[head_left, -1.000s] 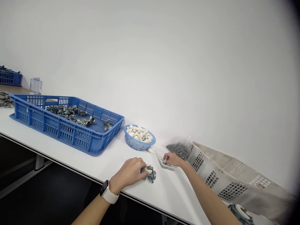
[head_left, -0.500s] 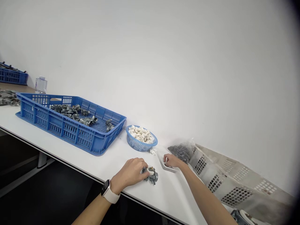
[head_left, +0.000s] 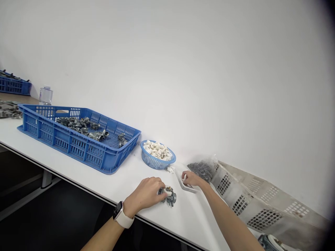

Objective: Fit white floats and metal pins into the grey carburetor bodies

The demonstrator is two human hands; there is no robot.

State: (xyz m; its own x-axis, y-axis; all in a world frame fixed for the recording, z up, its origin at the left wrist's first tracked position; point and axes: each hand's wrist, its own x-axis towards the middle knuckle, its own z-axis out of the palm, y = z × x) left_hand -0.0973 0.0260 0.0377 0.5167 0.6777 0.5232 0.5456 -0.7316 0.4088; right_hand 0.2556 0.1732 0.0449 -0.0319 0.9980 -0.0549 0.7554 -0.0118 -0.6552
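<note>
My left hand [head_left: 148,192], with a watch on its wrist, is closed around a grey metal carburetor [head_left: 171,199] with a white part on its top. The carburetor rests on the white table [head_left: 125,188] near the front edge. To the right, my right hand [head_left: 190,178] reaches into a small shallow white tray [head_left: 188,190]. Its thumb and fingertips are pinched together low in the tray; what lies between them is too small to make out. Beyond the tray stands a blue round basket [head_left: 157,164] heaped with small white pieces [head_left: 158,150].
A large blue crate [head_left: 78,146] holding several metal carburetors [head_left: 98,135] stands on the left. Behind the tray sits a clear bag of small dark parts [head_left: 202,169], beside a pale plastic crate [head_left: 240,204]. A clear bottle [head_left: 46,94] is farther back.
My right hand's fingers have shifted very slightly inside the tray. My left hand and the carburetor stay where they were.
</note>
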